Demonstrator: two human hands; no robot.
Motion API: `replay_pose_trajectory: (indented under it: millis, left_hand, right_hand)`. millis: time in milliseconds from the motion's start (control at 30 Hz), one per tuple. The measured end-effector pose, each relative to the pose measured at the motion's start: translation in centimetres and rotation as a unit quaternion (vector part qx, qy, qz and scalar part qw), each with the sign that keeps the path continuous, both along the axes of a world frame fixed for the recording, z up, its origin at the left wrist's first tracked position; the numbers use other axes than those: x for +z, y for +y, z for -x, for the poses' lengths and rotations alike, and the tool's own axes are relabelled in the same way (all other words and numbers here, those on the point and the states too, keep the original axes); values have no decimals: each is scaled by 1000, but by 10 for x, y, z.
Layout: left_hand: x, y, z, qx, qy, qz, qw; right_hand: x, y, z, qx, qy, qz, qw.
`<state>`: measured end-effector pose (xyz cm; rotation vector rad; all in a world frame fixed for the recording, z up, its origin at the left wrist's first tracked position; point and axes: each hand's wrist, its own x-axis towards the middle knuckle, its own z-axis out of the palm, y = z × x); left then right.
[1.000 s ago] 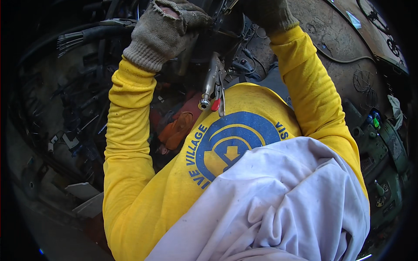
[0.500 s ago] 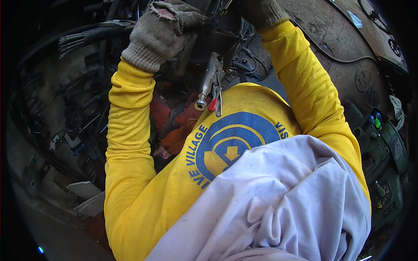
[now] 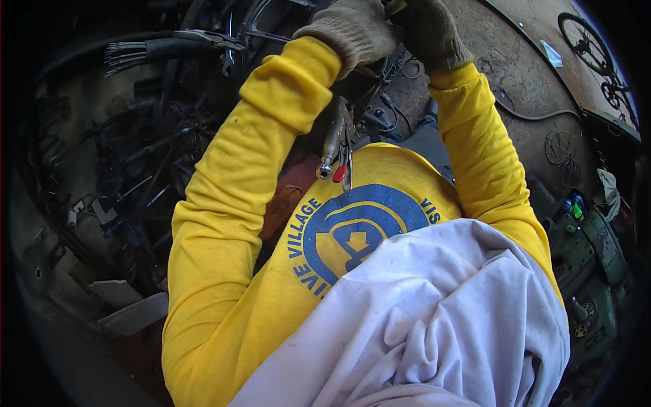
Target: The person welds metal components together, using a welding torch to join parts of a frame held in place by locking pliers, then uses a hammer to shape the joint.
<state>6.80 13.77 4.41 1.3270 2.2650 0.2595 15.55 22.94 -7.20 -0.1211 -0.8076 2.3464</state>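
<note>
My left hand (image 3: 354, 32), in a worn knit work glove, is at the top edge with its fingers curled toward the right hand. Close beside it, my right hand (image 3: 432, 34) wears a similar, darker glove and looks closed. A small yellowish piece (image 3: 393, 7) shows between the two gloves, but what each hand grips is hidden or cut off. Below the left wrist, locking pliers (image 3: 333, 146) with a red release lever hang, handles pointing toward my yellow shirt. Their jaws are hidden in dark clutter.
A bundle of thin rods (image 3: 127, 55) juts from a dark tube at upper left, beside a wrench (image 3: 228, 57). Dark metal parts (image 3: 122, 183) crowd the left. A hose (image 3: 536, 114) crosses the floor at right, near a wire coil (image 3: 561, 149) and green machine casing (image 3: 597, 271).
My left hand has moved right, up against the right hand. The right hand has shifted slightly right. The view has moved a little; the locking pliers still hang in place.
</note>
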Motion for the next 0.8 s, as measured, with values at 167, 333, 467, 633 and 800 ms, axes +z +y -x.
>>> replay_pose_trajectory:
  millis: [167, 333, 467, 633, 800]
  left_hand:
    - [-50, 6, 18, 3, 73, -1, 997]
    - [-60, -4, 25, -53, 70, -116, 989]
    - [-70, 1, 31, -60, 105, -47, 992]
    - [-55, -3, 31, -25, 72, -23, 997]
    - [-47, -5, 29, -31, 67, -17, 997]
  right_hand:
    - [-5, 10, -5, -17, -42, -16, 999]
    - [-11, 30, -4, 11, -70, -48, 996]
    - [-20, 81, 9, 103, -164, -142, 971]
    - [73, 77, 18, 73, -478, -444, 754]
    - [38, 93, 11, 86, -238, -438, 863]
